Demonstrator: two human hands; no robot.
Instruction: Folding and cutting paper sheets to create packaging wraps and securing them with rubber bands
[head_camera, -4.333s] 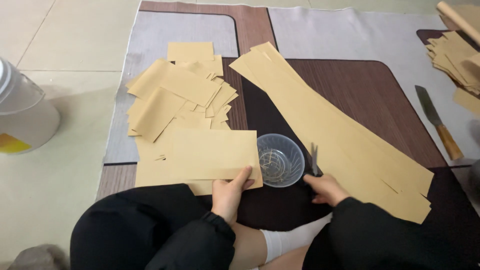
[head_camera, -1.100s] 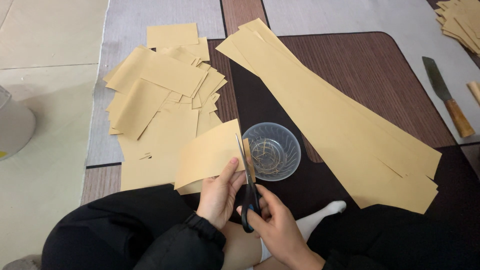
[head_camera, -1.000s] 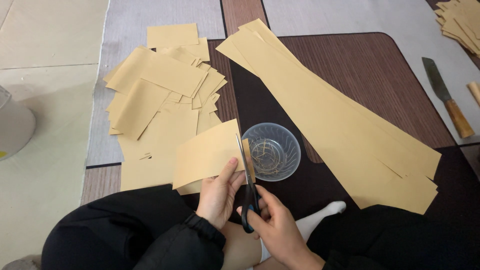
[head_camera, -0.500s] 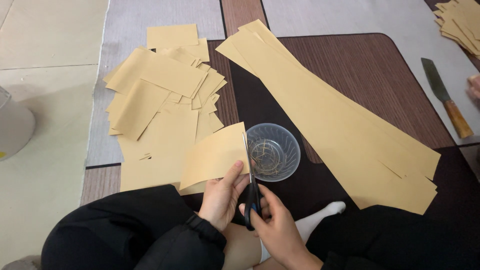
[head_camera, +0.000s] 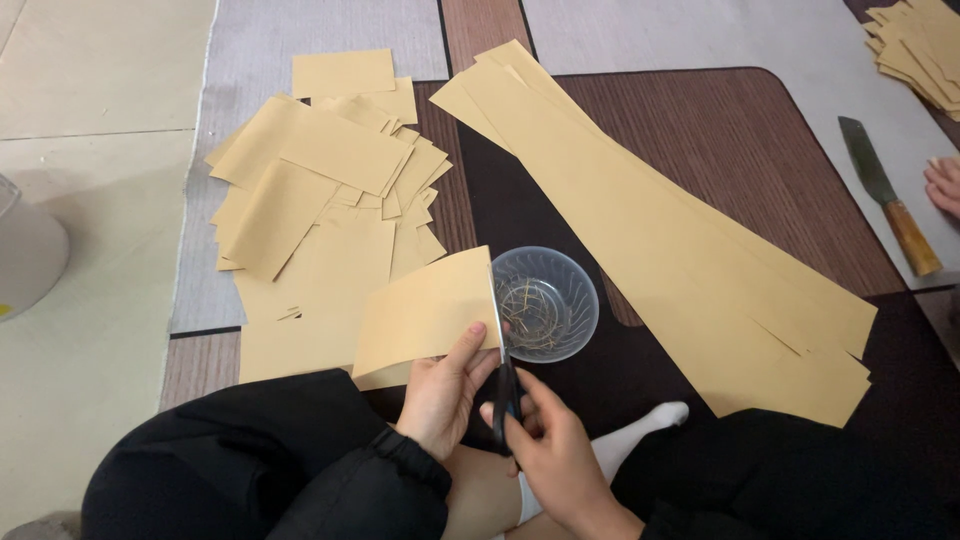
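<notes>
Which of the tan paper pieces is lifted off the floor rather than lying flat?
The rectangular sheet beside the clear bowl: the left hand holds it up while the others lie flat.

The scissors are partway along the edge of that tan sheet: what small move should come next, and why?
Probably another short snip forward. The right hand works the scissors at the right edge of the tan sheet, which the left hand holds over the clear bowl. Thin trimmings already lie in the bowl, and uncut edge remains ahead of the blades.
</notes>
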